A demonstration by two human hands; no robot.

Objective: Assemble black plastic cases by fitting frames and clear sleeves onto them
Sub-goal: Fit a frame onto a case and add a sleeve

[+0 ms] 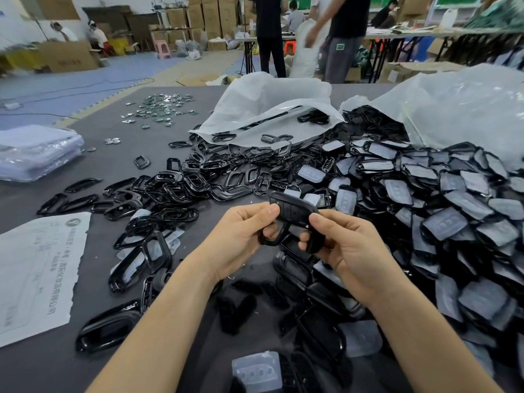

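Grey table (119, 154) w/ black frames (181, 188), cardboard boxes (68, 56) bkgd

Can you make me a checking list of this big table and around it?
Surface: dark grey table, mostly covered.
Job's things: black case held up; heap of black frames; heap of clear-sleeved pieces at right.
Clutter: white plastic bags; printed paper; shiny badges; stack of clear packs.
Hands: left hand and right hand both pinch the black case.
Cables: thin cords on the blue floor.
Surroundings: standing people; cardboard boxes.
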